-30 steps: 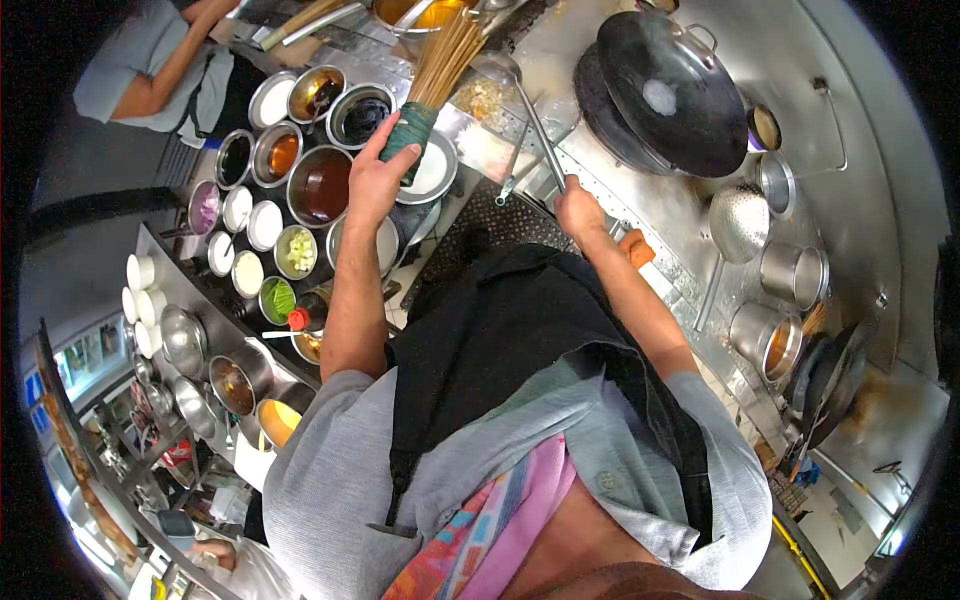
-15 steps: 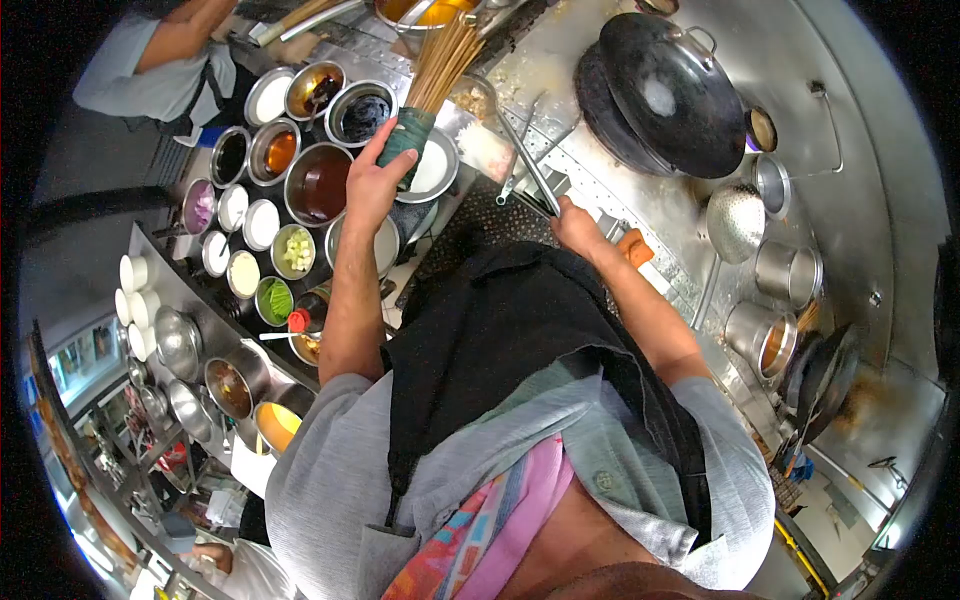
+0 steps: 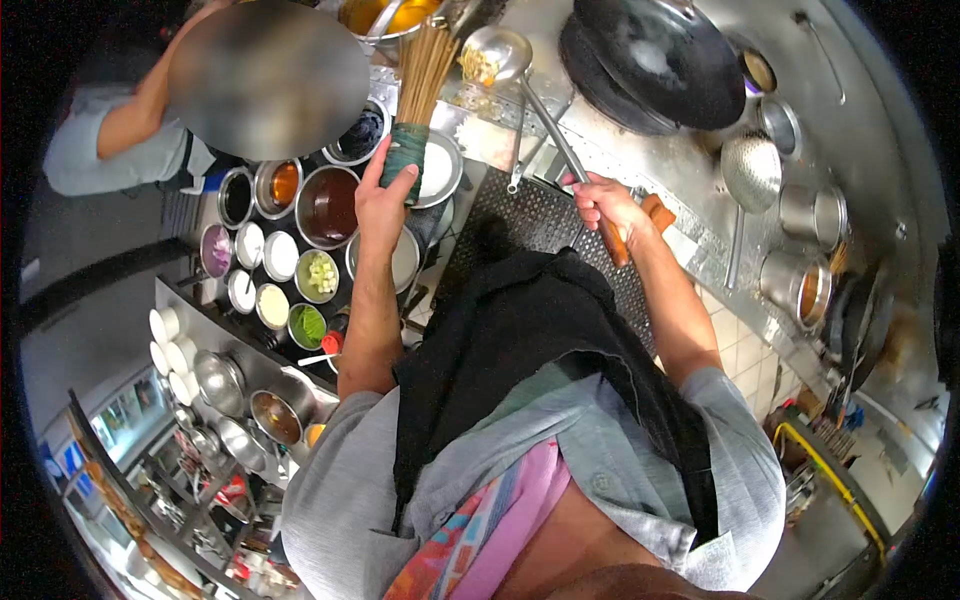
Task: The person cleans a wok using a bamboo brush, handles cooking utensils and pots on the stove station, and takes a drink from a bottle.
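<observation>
My left hand [image 3: 385, 205] is closed around the green-wrapped handle of a bamboo brush [image 3: 425, 85], its bristles pointing up and away from me beside a bowl of white contents [image 3: 437, 172]. In my right hand [image 3: 612, 205] is a long-handled ladle [image 3: 500, 55], gripped near its wooden end. Food scraps sit in and by the ladle's bowl, which is over the metal counter. A black wok [image 3: 660, 60] stands tilted on the stove beyond my right hand, with a pale, steamy patch inside.
Bowls of sauces and chopped ingredients, such as a brown sauce bowl [image 3: 327, 207], stand at the left. A perforated strainer [image 3: 751, 175] and metal pots [image 3: 812, 215] are at the right. A co-worker's arm [image 3: 150, 110] shows at upper left.
The ladle's bowl has come into clear view, raised off the counter's food scraps, and my right hand has shifted rightward with its wooden end now visible. The view has shifted. My left hand still holds the brush.
</observation>
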`<action>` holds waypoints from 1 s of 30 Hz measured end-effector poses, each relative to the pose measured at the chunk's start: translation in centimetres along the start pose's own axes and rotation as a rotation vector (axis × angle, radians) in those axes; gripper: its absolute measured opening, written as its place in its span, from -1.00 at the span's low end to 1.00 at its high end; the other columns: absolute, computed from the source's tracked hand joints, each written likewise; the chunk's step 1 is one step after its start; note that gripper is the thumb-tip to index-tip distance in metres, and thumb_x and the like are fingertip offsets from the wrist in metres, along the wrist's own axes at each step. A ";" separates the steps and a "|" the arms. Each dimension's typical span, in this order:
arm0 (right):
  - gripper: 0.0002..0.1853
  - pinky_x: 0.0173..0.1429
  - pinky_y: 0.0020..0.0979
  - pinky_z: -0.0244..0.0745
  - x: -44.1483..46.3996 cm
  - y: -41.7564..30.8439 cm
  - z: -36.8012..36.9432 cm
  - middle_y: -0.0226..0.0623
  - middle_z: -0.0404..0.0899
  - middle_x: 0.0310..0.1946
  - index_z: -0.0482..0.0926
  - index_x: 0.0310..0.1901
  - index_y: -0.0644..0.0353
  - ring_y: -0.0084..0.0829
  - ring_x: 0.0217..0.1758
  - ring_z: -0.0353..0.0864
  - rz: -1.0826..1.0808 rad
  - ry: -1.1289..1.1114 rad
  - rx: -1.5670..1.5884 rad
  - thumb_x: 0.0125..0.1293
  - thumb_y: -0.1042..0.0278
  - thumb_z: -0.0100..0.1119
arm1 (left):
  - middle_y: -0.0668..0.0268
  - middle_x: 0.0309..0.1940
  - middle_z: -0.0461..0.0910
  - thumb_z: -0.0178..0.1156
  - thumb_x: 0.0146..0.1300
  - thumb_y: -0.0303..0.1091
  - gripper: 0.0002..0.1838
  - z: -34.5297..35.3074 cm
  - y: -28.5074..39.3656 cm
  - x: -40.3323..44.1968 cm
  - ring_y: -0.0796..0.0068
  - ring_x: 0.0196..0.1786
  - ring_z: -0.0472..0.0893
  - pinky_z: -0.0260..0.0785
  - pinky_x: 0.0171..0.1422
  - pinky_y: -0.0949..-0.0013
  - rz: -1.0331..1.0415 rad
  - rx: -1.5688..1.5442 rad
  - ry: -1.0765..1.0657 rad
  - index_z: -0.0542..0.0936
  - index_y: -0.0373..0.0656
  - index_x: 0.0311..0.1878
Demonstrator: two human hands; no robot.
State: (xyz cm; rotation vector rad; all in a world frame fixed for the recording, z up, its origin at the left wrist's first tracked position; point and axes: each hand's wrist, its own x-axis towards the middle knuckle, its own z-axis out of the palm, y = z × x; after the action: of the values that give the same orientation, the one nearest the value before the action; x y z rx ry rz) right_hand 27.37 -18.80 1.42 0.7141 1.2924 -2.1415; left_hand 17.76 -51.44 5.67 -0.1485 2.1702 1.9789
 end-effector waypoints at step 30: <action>-0.47 0.13 -0.08 0.40 -39.1 48.0 -8.1 0.20 0.58 -0.10 0.48 0.00 0.38 0.13 0.04 0.55 0.283 2.025 -0.041 0.19 0.05 0.24 | 0.23 -0.07 0.52 0.20 0.16 -0.18 -0.34 12.4 -1.6 -2.9 0.40 -0.39 0.52 0.31 -0.54 0.41 -0.006 0.020 0.016 0.29 0.05 0.37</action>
State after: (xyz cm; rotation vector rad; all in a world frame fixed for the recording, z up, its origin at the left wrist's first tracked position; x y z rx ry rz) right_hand 89.22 -23.96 -5.12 3.0348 1.6133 -0.5308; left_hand 21.95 -39.43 3.68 -0.1684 2.1958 1.9595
